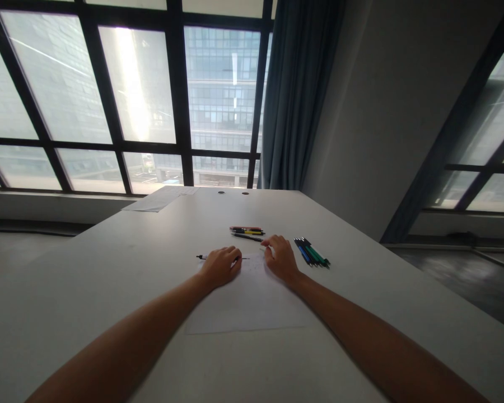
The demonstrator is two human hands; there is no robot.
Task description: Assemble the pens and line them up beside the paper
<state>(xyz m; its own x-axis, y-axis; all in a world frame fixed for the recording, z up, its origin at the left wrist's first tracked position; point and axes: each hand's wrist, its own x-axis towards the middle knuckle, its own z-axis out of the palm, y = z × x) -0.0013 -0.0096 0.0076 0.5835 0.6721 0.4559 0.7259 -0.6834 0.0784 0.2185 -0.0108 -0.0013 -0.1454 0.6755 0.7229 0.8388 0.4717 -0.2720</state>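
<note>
My left hand (222,265) is closed around a pen (200,257). The pen's black end sticks out to the left, and a thin dark tip shows past my fingers on the right. Beneath both hands lies a sheet of white paper (247,313). My right hand (282,257) has curled fingers, with a small pale piece by the fingertips that I cannot make out. Just beyond those fingertips a black pen (247,237) lies on the table. To the right of my right hand is a row of blue, green and black pens (313,253).
Behind the black pen lie an orange pen (243,228) and a yellow and black pen (252,232). More paper sheets (159,198) rest at the far left of the white table (121,257). Windows and a blue curtain (296,95) stand past its far edge.
</note>
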